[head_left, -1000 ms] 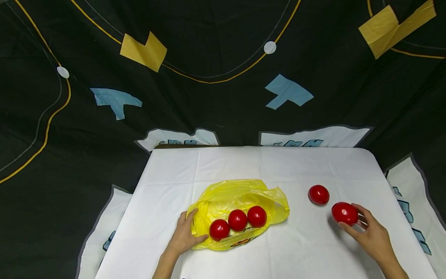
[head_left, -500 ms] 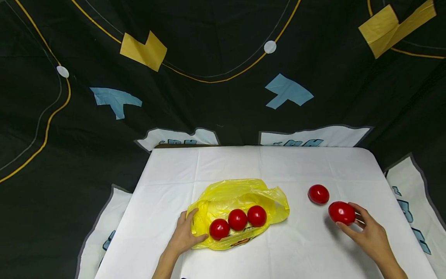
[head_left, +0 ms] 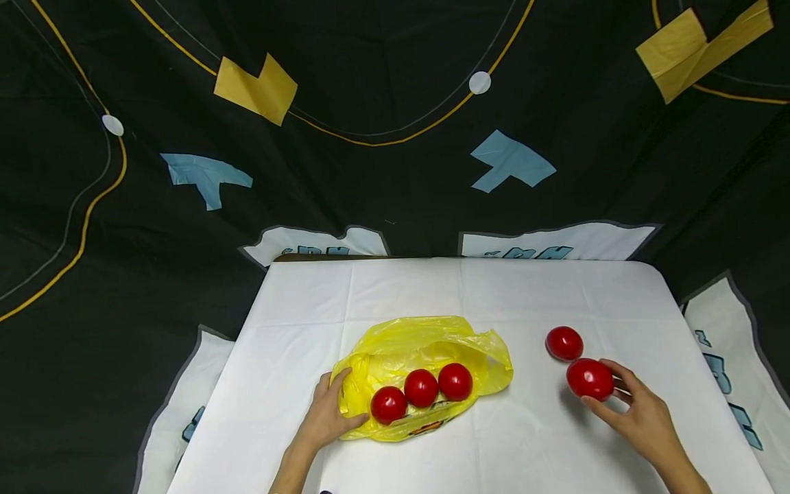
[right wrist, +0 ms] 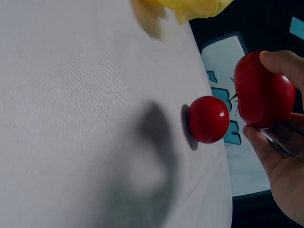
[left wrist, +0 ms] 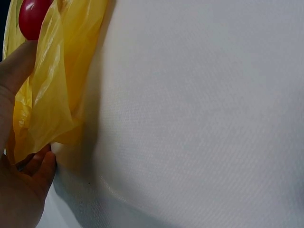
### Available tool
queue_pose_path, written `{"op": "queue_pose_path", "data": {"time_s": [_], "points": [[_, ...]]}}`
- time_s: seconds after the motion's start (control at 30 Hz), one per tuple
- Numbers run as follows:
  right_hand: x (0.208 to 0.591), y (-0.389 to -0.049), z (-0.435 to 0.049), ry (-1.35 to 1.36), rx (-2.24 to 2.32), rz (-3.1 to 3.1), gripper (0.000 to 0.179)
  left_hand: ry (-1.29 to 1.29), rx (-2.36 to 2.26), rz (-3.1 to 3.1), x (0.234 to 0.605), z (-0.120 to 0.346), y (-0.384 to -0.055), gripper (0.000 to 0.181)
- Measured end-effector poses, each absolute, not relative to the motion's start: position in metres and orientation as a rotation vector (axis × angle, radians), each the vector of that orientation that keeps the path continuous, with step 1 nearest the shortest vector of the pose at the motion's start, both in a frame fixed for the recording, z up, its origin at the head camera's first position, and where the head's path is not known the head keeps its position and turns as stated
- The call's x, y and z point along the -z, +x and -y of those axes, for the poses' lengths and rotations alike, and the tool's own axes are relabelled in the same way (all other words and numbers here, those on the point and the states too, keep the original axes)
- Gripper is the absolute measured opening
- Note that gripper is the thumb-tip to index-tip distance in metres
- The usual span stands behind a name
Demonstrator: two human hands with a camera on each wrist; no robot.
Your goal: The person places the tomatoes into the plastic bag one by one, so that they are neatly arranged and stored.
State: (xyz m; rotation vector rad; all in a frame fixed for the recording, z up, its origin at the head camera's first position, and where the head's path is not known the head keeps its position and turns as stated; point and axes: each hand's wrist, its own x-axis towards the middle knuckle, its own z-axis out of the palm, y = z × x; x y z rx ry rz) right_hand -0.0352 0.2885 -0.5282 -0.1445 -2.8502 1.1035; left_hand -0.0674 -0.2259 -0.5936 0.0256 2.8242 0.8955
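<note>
My left hand point(head_left: 326, 413) grips the left side of a yellow plastic bag point(head_left: 407, 333), which lies with its mouth spread toward me. Inside the bag sit three red tomatoes point(head_left: 422, 388) in a slanting row. In the left wrist view, thumb and fingers lie around the bag's thin yellow film point(left wrist: 52, 95). On the right, my right hand point(head_left: 638, 415) holds another tomato point(head_left: 589, 379) between thumb and fingers, above the table. The right wrist view shows the held tomato point(right wrist: 261, 92) with dark sepals on its far end. One more tomato point(head_left: 564, 344) rests on the cloth just beyond it.
A white cloth point(head_left: 518, 453) covers the table. Behind the table hangs a dark curtain point(head_left: 382, 192) with yellow and blue shapes. White printed cloth edges point(head_left: 555, 241) show around the table's far side and flanks.
My right hand has moved left with its tomato, bringing it close in front of the loose one. The left hand and the bag have stayed in place.
</note>
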Motion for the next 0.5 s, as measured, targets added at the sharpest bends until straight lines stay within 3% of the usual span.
{"op": "queue_pose_path", "data": {"time_s": [0.5], "points": [[0.52, -0.038, -0.273, -0.062, -1.141, 2.813, 0.077, 0.027, -0.879, -2.829, 0.594, 0.225, -0.068, 0.102]]}}
